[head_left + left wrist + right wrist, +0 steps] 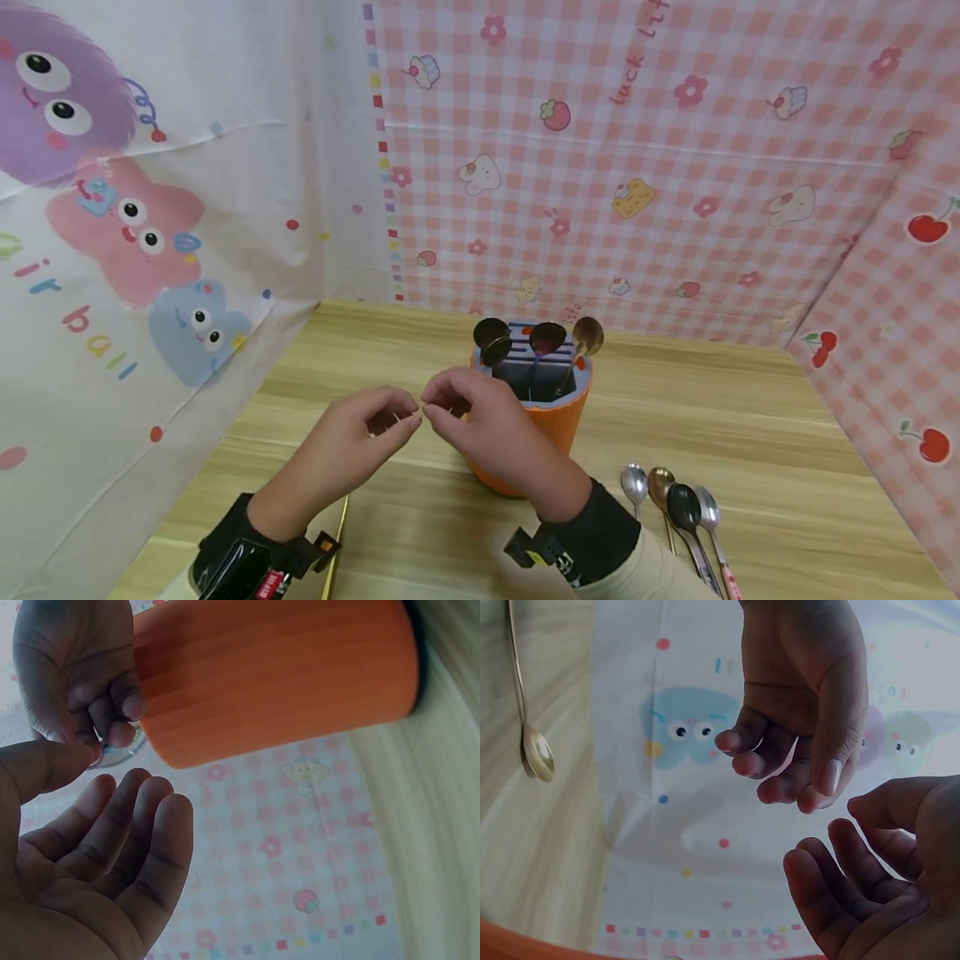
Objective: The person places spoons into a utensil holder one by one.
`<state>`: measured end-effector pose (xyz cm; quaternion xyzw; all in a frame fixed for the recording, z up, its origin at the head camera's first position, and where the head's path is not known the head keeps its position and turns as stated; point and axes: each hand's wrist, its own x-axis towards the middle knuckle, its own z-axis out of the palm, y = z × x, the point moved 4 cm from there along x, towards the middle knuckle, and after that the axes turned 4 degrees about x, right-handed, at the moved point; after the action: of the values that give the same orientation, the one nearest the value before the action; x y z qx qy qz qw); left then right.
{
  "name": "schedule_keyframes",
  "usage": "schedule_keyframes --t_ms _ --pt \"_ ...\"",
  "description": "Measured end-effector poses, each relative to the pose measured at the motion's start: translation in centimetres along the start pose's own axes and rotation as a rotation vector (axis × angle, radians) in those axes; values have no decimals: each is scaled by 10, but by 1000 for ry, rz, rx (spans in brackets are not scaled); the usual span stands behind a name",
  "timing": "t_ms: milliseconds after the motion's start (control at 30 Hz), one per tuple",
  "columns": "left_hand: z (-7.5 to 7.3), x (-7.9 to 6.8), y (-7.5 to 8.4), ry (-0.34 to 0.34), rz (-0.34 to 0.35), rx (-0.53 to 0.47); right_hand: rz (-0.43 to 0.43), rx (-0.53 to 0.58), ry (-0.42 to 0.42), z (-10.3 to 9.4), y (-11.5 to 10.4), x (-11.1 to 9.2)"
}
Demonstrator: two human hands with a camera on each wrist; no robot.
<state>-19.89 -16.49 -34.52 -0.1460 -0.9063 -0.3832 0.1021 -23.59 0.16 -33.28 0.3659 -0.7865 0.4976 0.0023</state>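
My left hand (348, 437) and right hand (487, 421) are raised above the table, fingertips almost meeting. The fingers of both are loosely bent, and neither holds anything that I can see. Just beyond the right hand stands an orange utensil holder (558, 429) with a grey slotted top. Out of it rise dark spoons (547, 337) and a copper-coloured spoon (588, 335), bowls up. A gold spoon (538, 754) lies on the table on the left; in the head view the left forearm and wrist camera partly hide it.
Several spoons lie side by side at the right front, among them a black spoon (683, 504) and a bronze spoon (661, 485); the right sleeve hides part of them. A checked pink cloth (600, 167) hangs behind the wooden table (750, 400), with a white cartoon cloth (247, 183) at the left.
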Motion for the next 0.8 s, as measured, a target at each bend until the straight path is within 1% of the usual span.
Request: schedule_keyframes --t_ms 133,233,400,533,633,800 --pt "0 -9 -10 -11 -48 10 11 -16 -27 13 6 2" --pt "2 -16 -19 -35 -98 18 9 -18 -43 23 10 3" --pt "6 -26 -32 -76 -164 11 39 29 -70 41 22 7" --pt "11 -33 -43 -89 -206 15 75 48 -94 54 32 8" --pt "15 -38 -52 -93 -221 9 103 61 -123 64 39 8" --pt "19 -46 -61 -78 -203 10 131 73 -161 80 48 8"
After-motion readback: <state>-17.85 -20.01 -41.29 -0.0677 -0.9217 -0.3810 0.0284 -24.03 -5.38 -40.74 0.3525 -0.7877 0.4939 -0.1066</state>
